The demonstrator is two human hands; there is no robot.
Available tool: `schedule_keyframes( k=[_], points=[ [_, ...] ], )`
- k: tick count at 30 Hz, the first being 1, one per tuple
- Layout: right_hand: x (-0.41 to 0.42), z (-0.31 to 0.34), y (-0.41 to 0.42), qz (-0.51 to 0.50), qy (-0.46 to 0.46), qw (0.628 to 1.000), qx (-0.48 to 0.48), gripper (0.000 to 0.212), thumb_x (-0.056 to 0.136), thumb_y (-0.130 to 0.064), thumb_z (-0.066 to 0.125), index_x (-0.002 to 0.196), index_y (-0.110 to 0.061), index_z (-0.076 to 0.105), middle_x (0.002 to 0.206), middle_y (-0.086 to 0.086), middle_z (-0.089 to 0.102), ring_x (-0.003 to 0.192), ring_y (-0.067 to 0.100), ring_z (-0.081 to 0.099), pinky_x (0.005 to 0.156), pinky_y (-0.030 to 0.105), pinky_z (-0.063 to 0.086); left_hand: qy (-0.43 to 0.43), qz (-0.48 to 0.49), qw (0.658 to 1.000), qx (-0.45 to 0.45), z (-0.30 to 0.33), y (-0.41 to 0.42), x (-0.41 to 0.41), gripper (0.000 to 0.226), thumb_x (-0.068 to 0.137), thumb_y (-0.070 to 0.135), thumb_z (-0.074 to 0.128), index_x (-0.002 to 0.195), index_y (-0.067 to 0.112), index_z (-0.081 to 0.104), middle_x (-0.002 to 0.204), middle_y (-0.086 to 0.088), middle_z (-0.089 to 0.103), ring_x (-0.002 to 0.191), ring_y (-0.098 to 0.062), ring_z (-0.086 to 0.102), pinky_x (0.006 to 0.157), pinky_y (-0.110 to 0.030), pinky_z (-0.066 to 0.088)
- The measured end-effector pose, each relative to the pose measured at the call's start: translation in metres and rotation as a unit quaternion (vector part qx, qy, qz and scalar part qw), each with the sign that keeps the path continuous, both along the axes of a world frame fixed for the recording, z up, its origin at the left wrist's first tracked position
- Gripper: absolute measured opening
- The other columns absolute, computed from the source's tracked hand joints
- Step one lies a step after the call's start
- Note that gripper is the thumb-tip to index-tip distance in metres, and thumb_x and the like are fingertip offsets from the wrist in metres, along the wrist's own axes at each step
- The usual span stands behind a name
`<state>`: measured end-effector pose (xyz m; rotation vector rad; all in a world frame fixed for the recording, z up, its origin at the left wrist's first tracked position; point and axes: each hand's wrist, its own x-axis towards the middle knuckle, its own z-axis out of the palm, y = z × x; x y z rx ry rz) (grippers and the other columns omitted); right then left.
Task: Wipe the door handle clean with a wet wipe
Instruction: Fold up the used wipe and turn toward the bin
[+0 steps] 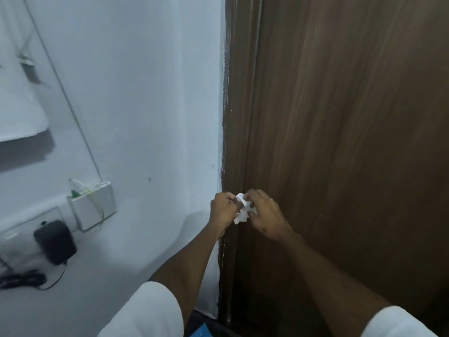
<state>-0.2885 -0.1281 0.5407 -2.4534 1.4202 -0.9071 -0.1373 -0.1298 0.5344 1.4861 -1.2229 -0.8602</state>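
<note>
A dark wooden door [340,142] is filling the right of the scene, meeting a pale blue wall [145,93] at its frame edge. Just in front of that edge, the left hand [222,212] and right hand [264,215] are each pinching a crumpled white wet wipe [243,207] between them, seemingly unfolding it. The door handle is not showing, possibly hidden behind the hands, so wiping seems not yet begun. Far left, a wall socket box [93,205] and black plug adapter [54,242] are sitting well apart, leaving open room around the arms.
</note>
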Motion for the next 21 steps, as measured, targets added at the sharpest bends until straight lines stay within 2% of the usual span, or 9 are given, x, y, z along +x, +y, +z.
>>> schedule_keyframes(
  k=[3, 5, 8, 11, 13, 15, 18, 20, 21],
  points=[
    [-0.013, 0.011, 0.020, 0.004, -0.046, 0.998, 0.045, 0.056, 0.084, -0.026, 0.074, 0.132, -0.023, 0.046, 0.125, -0.001, 0.053, 0.106, 0.019, 0.059, 0.084, 0.032, 0.050, 0.042, 0.032, 0.999, -0.003, 0.023, 0.025, -0.008, 0.002, 0.086, 0.013, 0.074, 0.084, 0.014, 0.075, 0.091, -0.009, 0.075, 0.086, -0.028, 0.073, 0.079, -0.040, 0.065],
    [-0.020, 0.013, 0.036, 0.024, -0.075, 0.993, 0.093, 0.066, 0.082, -0.033, 0.078, 0.137, -0.023, 0.044, 0.129, -0.001, 0.056, 0.110, 0.017, 0.058, 0.090, 0.034, 0.051, 0.103, 0.048, 0.993, 0.011, 0.035, 0.043, -0.013, 0.003, 0.086, 0.013, 0.073, 0.086, 0.016, 0.073, 0.092, -0.007, 0.076, 0.085, -0.028, 0.075, 0.077, -0.037, 0.065],
    [-0.026, 0.010, 0.064, 0.034, -0.145, 0.983, 0.110, 0.049, 0.082, -0.032, 0.079, 0.123, -0.025, 0.053, 0.112, -0.004, 0.068, 0.098, 0.015, 0.067, 0.079, 0.028, 0.056, 0.182, 0.051, 0.982, 0.005, 0.043, 0.075, -0.019, 0.007, 0.090, 0.013, 0.067, 0.094, 0.013, 0.072, 0.079, 0.000, 0.079, 0.072, -0.023, 0.078, 0.069, -0.033, 0.065],
    [-0.020, 0.009, 0.085, 0.021, -0.196, 0.972, 0.129, 0.031, 0.080, -0.021, 0.075, 0.107, -0.023, 0.058, 0.099, 0.002, 0.071, 0.090, 0.019, 0.071, 0.070, 0.039, 0.063, 0.128, 0.072, 0.989, 0.020, 0.040, 0.106, -0.015, 0.015, 0.091, 0.011, 0.065, 0.104, 0.005, 0.071, 0.095, -0.013, 0.078, 0.078, -0.029, 0.078, 0.077, -0.042, 0.066],
    [-0.010, 0.009, 0.097, 0.023, -0.201, 0.971, 0.125, 0.021, 0.080, -0.011, 0.068, 0.098, -0.017, 0.058, 0.094, 0.006, 0.069, 0.088, 0.026, 0.071, 0.066, 0.045, 0.064, 0.069, 0.097, 0.993, 0.023, 0.035, 0.126, -0.009, 0.010, 0.091, 0.008, 0.067, 0.101, 0.007, 0.066, 0.103, -0.018, 0.075, 0.080, -0.033, 0.077, 0.079, -0.046, 0.065],
    [0.006, 0.009, 0.112, 0.021, -0.176, 0.981, 0.079, 0.012, 0.082, -0.004, 0.062, 0.091, -0.011, 0.064, 0.088, 0.007, 0.070, 0.084, 0.028, 0.070, 0.068, 0.040, 0.060, 0.007, 0.121, 0.992, 0.023, 0.032, 0.149, 0.004, 0.018, 0.090, 0.008, 0.069, 0.106, 0.011, 0.062, 0.105, -0.017, 0.073, 0.078, -0.031, 0.077, 0.075, -0.042, 0.066],
    [0.035, 0.009, 0.132, 0.037, -0.140, 0.988, 0.061, 0.026, 0.078, 0.009, 0.058, 0.088, -0.006, 0.077, 0.088, 0.014, 0.075, 0.082, 0.030, 0.070, 0.068, 0.036, 0.058, -0.012, 0.101, 0.995, 0.008, 0.027, 0.183, 0.031, 0.041, 0.085, 0.003, 0.074, 0.123, 0.014, 0.064, 0.114, -0.010, 0.071, 0.083, -0.028, 0.076, 0.074, -0.039, 0.066],
    [0.053, 0.011, 0.145, 0.050, -0.123, 0.989, 0.066, 0.030, 0.075, 0.010, 0.058, 0.092, -0.004, 0.080, 0.092, 0.015, 0.078, 0.085, 0.030, 0.071, 0.072, 0.038, 0.058, -0.024, 0.092, 0.996, -0.001, 0.025, 0.201, 0.048, 0.049, 0.077, -0.008, 0.075, 0.121, 0.012, 0.071, 0.120, -0.008, 0.070, 0.093, -0.028, 0.073, 0.079, -0.039, 0.065],
    [0.063, 0.011, 0.154, 0.062, -0.121, 0.989, 0.064, 0.031, 0.076, 0.007, 0.057, 0.093, -0.004, 0.081, 0.094, 0.014, 0.078, 0.087, 0.030, 0.071, 0.075, 0.038, 0.058, -0.024, 0.101, 0.995, 0.003, 0.025, 0.210, 0.057, 0.043, 0.075, -0.010, 0.073, 0.114, 0.009, 0.074, 0.116, -0.008, 0.071, 0.091, -0.025, 0.074, 0.079, -0.039, 0.065]
  ],
)
